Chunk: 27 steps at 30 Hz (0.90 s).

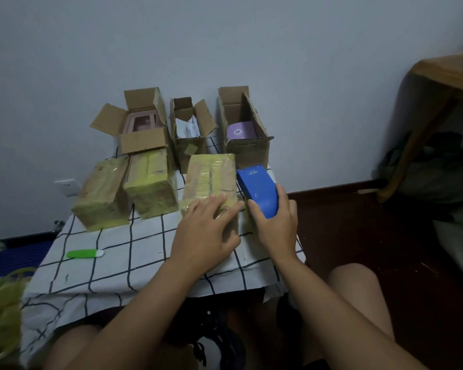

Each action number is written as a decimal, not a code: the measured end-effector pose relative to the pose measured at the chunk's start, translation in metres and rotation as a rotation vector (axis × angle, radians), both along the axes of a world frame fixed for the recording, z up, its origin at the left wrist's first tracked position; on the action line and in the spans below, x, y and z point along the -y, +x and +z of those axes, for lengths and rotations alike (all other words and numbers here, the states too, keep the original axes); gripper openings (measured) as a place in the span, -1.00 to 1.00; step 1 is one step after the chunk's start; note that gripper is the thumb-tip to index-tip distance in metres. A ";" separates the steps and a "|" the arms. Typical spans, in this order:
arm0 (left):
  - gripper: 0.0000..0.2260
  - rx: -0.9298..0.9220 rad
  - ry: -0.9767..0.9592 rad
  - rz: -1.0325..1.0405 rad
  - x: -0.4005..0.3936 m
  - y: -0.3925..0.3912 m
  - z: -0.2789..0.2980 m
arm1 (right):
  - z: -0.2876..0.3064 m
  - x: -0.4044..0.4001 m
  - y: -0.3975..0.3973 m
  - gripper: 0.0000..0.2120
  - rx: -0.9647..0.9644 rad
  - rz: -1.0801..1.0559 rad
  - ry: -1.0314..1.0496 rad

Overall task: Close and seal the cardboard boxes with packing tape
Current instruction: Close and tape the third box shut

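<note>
Bare forearms reach over a grid-patterned cloth (112, 265) on a small table.
Glossy yellowish tape is seen wrapped round the cardboard box (210, 180) at near right, against whose near end the left hand (206, 233) is pressed with fingers straight and spread. Just right of it, a smooth blue plastic tape dispenser (257, 189) is gripped by the right hand (274, 225). 2 taped boxes (102, 193) lie left; 3 open boxes (142, 124) stand far.
</note>
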<state>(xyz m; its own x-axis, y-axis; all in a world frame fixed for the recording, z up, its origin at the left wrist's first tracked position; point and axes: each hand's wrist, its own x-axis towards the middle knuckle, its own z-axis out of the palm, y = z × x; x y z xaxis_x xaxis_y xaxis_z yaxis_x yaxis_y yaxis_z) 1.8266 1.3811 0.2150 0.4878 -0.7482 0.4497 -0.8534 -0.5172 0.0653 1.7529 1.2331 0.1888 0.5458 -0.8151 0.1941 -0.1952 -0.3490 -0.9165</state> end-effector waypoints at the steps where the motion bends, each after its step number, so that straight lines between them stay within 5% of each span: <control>1: -0.52 0.022 0.007 -0.002 0.001 0.001 -0.001 | -0.001 0.000 0.000 -0.30 0.001 -0.004 -0.003; 7: -0.55 0.011 0.043 0.026 0.002 -0.006 0.008 | -0.004 0.003 -0.002 -0.29 0.014 -0.005 0.007; 13: -0.60 -0.327 -0.075 0.079 0.000 0.006 0.027 | -0.005 0.003 -0.003 -0.28 0.005 0.017 0.017; 27: -0.70 -0.313 -0.287 0.019 0.009 0.016 0.007 | -0.005 0.005 -0.003 -0.29 0.033 0.012 0.020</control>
